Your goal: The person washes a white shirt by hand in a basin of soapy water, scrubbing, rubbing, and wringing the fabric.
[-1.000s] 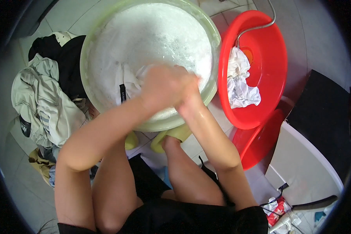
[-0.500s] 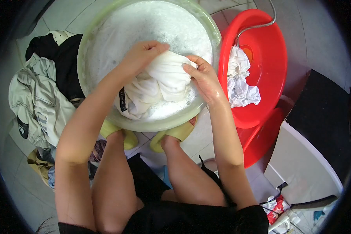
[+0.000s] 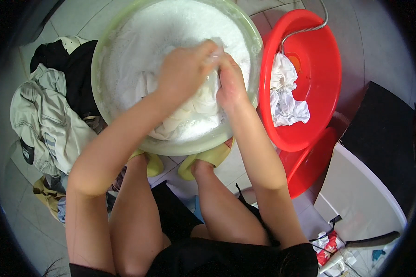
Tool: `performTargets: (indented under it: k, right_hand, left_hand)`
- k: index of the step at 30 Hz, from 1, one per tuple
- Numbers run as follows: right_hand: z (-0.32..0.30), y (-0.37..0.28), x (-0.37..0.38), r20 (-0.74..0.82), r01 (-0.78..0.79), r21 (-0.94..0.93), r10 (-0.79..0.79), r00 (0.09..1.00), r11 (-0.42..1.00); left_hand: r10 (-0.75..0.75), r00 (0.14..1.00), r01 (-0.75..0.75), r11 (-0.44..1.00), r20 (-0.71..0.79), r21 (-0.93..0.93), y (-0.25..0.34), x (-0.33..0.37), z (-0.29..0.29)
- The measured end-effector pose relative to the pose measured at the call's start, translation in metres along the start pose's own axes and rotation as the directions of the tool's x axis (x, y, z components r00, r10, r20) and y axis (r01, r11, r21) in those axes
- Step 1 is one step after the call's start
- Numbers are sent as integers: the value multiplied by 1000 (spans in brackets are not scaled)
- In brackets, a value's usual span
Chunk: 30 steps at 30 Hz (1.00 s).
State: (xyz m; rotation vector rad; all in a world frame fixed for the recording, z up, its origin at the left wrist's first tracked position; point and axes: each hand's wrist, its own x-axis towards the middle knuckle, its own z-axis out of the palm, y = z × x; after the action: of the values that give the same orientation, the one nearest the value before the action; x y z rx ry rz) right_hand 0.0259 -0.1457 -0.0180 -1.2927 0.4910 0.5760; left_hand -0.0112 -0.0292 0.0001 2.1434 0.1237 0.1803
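A white garment (image 3: 196, 104) lies bunched in a pale green basin (image 3: 185, 147) full of thick suds. My left hand (image 3: 185, 69), smeared by motion, has its fingers curled over a wet, foamy fold of this cloth. Against it, my right hand (image 3: 231, 83) is closed on the same fold, thumb side toward the left hand. Both hands meet over the right middle of the basin, just above the foam. Most of the garment hangs below them into the suds, and the part between the fingers is largely hidden.
To the right stands a red tub (image 3: 316, 83) with crumpled white clothes (image 3: 284, 92) and a metal hose (image 3: 305, 30) over its rim. Another red tub (image 3: 312, 166) sits partly beneath. Light green clothes (image 3: 51, 120) and black clothes (image 3: 76, 74) are heaped at left.
My hands have come together, gathering the cloth that was spread between them. The left moved right. The garment's dark label near the basin's front is mostly covered now.
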Motion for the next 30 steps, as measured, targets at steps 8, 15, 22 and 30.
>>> performTargets:
  k: [8, 15, 22, 30]
  right_hand:
    - [16, 8, -48, 246, -280, 249, 219, 944, 927]
    - [-9, 30, -58, 11, 148, -151, -148, 989, 977]
    - [22, -4, -69, 17, -371, 153, 373, 928, 916]
    - [-4, -3, -50, 124, -204, 100, 191, 974, 974]
  left_hand:
    - [138, 983, -103, 960, 118, -259, 3, 4, -6]
    - [316, 946, -324, 930, 76, 172, 38, -27, 7]
    - [15, 995, -24, 995, 100, 95, -3, 3, 0]
    - [368, 930, -367, 930, -20, 9, 48, -28, 9]
